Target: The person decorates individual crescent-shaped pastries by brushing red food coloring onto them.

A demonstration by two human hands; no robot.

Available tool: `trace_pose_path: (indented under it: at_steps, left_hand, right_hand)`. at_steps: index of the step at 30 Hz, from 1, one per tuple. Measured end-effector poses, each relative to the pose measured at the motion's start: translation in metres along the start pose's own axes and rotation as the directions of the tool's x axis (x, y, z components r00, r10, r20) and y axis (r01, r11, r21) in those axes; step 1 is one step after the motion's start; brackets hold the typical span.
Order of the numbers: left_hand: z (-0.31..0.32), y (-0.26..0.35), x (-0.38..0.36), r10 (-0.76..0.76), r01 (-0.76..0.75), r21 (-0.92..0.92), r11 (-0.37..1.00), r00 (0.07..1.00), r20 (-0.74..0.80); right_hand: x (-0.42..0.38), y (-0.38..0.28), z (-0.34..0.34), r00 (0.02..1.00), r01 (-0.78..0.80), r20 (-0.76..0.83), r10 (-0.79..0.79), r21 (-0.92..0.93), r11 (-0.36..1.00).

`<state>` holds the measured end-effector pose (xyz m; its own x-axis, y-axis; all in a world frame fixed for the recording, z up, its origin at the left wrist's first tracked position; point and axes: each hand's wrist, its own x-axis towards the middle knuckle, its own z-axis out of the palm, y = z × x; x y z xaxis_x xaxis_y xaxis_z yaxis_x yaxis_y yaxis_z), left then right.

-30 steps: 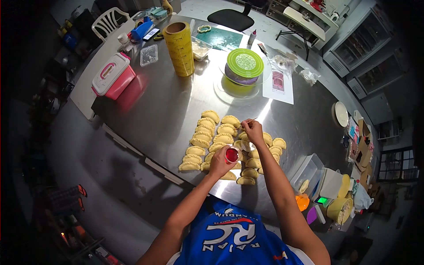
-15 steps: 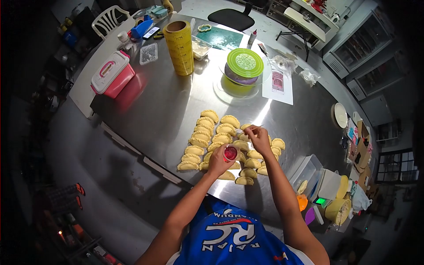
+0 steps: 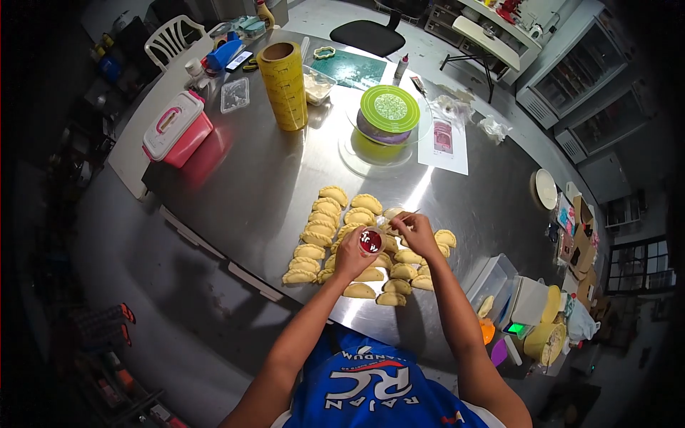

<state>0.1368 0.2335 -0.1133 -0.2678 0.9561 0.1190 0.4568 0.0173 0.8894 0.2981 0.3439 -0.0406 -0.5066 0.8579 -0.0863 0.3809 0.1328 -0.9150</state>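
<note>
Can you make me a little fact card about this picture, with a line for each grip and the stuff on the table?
Left grip: holds a small cup
In the cup: red liquid
Right grip: pinches what looks like a thin stick
Pastries: half-moons, mostly in rows
Table: shiny metal
Beyond pastries: yellow roll, green disc
Far left: pink box

Hard white glare on the steel table (image 3: pixel 250 207), soft shadows on the dim floor (image 3: pixel 135 250), bowed, near-black edges.
</note>
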Motion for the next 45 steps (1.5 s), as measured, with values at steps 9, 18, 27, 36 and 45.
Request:
trace_pose_path:
  at_steps: [9,18,27,36,45]
  left_hand:
    - [0.009,0.001,0.007,0.003,-0.004,0.022,1.0,0.999,0.044]
    - [0.007,0.003,-0.011,0.02,-0.021,0.01,1.0,0.997,0.076]
    - [-0.001,0.004,-0.02,0.026,-0.025,-0.035,0.999,0.999,0.033]
    - [-0.017,0.012,-0.066,-0.009,0.013,-0.075,0.997,0.999,0.048]
    - [-0.054,0.038,-0.138,-0.056,0.057,-0.01,0.998,0.998,0.006]
  right_hand:
    - [0.073,0.055,-0.005,0.988,-0.023,-0.148,0.052,0.192,0.981]
    - [0.089,0.069,0.02,0.978,-0.104,-0.192,0.08,-0.118,0.988]
    - [0.049,0.024,0.006,0.973,-0.015,-0.23,0.023,0.036,0.999]
    - [-0.078,-0.02,0.032,0.999,0.028,-0.023,-0.027,0.035,0.999]
    - [-0.138,-0.052,0.063,0.994,0.077,0.089,-0.065,-0.14,0.987]
